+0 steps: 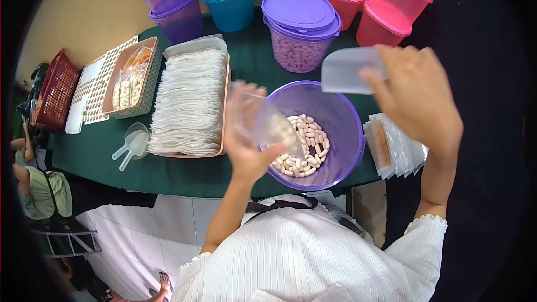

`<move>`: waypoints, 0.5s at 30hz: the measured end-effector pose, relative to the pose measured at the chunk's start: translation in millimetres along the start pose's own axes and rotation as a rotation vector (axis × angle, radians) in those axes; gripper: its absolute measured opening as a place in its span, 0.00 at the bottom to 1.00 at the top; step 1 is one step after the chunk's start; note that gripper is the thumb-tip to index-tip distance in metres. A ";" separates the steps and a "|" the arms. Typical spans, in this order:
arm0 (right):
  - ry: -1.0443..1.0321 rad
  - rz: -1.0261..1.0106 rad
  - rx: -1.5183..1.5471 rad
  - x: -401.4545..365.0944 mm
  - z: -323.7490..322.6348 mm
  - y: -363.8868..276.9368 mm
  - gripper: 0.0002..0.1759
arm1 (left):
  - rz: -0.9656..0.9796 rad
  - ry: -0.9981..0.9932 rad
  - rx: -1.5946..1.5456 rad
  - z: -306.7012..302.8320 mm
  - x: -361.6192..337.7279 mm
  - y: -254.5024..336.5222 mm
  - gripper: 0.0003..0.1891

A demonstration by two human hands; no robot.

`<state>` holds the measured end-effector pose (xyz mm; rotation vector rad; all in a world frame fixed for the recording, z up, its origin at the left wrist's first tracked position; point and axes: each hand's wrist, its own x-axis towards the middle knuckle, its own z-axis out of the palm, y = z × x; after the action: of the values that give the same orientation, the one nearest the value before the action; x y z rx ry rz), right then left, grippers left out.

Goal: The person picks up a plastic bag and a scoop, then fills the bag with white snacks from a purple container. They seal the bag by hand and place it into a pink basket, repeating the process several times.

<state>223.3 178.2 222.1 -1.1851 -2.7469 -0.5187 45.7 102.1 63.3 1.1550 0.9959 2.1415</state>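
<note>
My left hand (pixel 244 148) grips a small clear plastic bag (pixel 254 117), blurred by motion, with pale oval pieces inside. It hangs over the left side of an open purple tub (pixel 345 109), whose bottom is partly covered with pale, capsule-shaped pieces (pixel 313 134). Above the tub's right rim, my right hand (pixel 422 98) is closed around a translucent plastic scoop (pixel 345 71). The scoop is tilted and looks to hold nothing. Its handle is mostly hidden by my fingers.
Left of the tub stands a basket packed with white bags (pixel 187 100), then a cup with scoops (pixel 136 141) and a basket of filled bags (pixel 131 78). Flat bags (pixel 394 148) lie right. Behind are a lidded purple tub (pixel 299 45) and stacked tubs (pixel 226 8). A person (pixel 50 190) is left.
</note>
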 end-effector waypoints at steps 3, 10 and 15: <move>-0.250 -0.216 0.115 -2.9 48.9 -9.5 0.38 | 0.087 0.178 -0.112 -11.7 13.4 58.3 0.63; -0.954 -0.283 -0.213 18.8 164.7 -71.9 0.23 | -0.083 0.078 0.323 -68.6 -26.2 76.6 0.63; -1.191 -0.358 -0.390 22.3 211.2 -87.4 0.20 | -0.316 0.028 0.199 -75.3 -58.4 58.7 0.60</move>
<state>152.8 211.5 6.1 -1.3739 -4.0735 -0.4817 5.9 -2.0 53.7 0.9804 1.3316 1.8451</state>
